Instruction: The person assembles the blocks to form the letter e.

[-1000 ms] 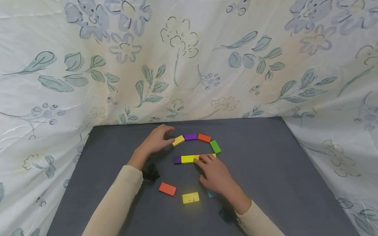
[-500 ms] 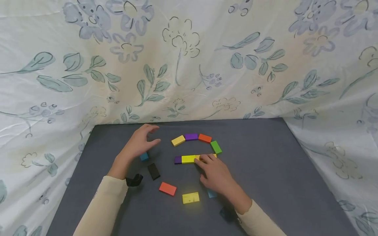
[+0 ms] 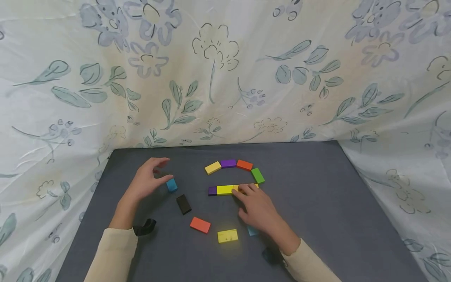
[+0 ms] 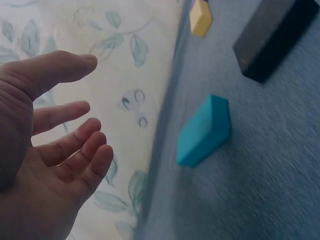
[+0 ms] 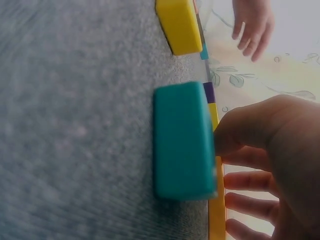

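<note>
My left hand [image 3: 146, 182] hovers over the left part of the table, thumb and fingers spread with nothing between them. Just beside its thumb tip lies a blue block [image 3: 172, 185], which the left wrist view shows apart from the fingers as a teal block [image 4: 205, 132]. My right hand [image 3: 258, 207] rests with loosely bent fingers at a straight row holding a dark purple block [image 3: 212, 191], a yellow block [image 3: 225, 190] and an orange block [image 5: 216, 200], partly covering it. A teal block [image 5: 182, 142] lies below that hand, mostly hidden in the head view.
Beyond the row, a cream block [image 3: 213, 168], purple block [image 3: 228, 163], orange-red block [image 3: 244, 165] and green block [image 3: 258, 176] form an arc. Nearer lie a black block [image 3: 183, 204], red block [image 3: 200, 225] and yellow block [image 3: 227, 236]. Floral cloth [image 3: 225, 78] hangs around the dark table [image 3: 317, 219].
My left hand has moved left, away from the cream block at the end of the arc and toward the blue block, uncovering the black and blue blocks. The right hand has stayed put.
</note>
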`<state>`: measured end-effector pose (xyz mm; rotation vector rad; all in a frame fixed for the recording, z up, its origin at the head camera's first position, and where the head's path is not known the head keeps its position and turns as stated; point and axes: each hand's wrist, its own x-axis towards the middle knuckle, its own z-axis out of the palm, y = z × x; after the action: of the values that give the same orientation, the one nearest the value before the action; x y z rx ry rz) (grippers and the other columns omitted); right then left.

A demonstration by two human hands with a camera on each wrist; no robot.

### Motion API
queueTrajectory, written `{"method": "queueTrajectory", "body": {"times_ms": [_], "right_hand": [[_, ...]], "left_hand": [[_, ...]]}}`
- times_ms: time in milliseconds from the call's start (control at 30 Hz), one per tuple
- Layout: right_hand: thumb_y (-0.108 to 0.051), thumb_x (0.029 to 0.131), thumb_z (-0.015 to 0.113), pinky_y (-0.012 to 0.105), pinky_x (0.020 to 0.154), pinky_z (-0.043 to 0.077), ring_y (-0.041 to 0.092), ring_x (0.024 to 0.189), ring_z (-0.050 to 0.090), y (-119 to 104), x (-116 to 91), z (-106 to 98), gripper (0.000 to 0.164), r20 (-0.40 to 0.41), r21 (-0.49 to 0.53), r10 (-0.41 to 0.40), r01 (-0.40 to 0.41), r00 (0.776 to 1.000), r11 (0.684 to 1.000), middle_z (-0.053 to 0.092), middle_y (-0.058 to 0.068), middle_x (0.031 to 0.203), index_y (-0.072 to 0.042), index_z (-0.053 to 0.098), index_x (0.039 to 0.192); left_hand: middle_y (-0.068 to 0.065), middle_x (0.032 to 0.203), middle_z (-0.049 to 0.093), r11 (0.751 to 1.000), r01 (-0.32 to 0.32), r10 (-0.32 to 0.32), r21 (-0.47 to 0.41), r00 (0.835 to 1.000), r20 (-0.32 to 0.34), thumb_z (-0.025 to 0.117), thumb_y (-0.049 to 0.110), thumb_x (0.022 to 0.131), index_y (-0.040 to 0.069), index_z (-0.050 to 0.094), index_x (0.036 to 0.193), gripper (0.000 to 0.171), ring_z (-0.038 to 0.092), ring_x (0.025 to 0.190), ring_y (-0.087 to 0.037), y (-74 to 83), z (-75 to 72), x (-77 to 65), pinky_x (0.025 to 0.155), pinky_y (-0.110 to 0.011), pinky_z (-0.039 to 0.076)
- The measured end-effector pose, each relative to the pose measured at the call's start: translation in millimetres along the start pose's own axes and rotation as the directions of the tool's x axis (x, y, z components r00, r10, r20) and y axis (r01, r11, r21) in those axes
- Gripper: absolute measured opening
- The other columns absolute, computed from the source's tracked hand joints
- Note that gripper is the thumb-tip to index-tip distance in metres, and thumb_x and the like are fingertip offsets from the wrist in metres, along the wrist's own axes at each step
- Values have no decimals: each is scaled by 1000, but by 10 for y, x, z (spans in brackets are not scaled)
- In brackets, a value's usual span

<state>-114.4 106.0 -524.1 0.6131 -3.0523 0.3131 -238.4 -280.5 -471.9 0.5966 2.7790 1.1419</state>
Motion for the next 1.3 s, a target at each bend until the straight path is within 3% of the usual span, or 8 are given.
{"method": "queueTrajectory", "body": {"times_ms": [300, 633, 1300], "right_hand": [[-25, 92, 80, 46, 104, 55, 27, 130, 53, 7, -5, 14, 62, -16, 12, -9, 10, 1000, 1000, 61, 6, 146, -19, 66, 152], [-26, 92, 79, 45, 104, 55, 27, 130, 52, 12, -20, 23, 62, -24, 5, 1, -1, 1000, 1000, 61, 6, 146, -19, 66, 152], [-26, 92, 79, 44, 104, 55, 25, 130, 52, -4, -10, 30, 63, -20, 1, 5, -5, 1000, 1000, 60, 5, 147, -21, 65, 153]], "left_hand": [[-27, 144, 55, 996, 73, -73, 43, 997, 8, 81, 18, 100, -3, 53, 155, 66, 59, 124, -47, -212, 100, -193, 101, -63, 51], [-26, 137, 57, 994, 97, -98, 45, 995, 15, 85, 16, 96, -4, 54, 153, 68, 62, 112, -41, -389, 300, -217, 94, -60, 53], [-26, 133, 56, 991, 111, -114, 77, 993, 33, 85, 11, 95, -8, 56, 148, 64, 60, 100, -33, -406, 422, -215, 84, -52, 51]]}}
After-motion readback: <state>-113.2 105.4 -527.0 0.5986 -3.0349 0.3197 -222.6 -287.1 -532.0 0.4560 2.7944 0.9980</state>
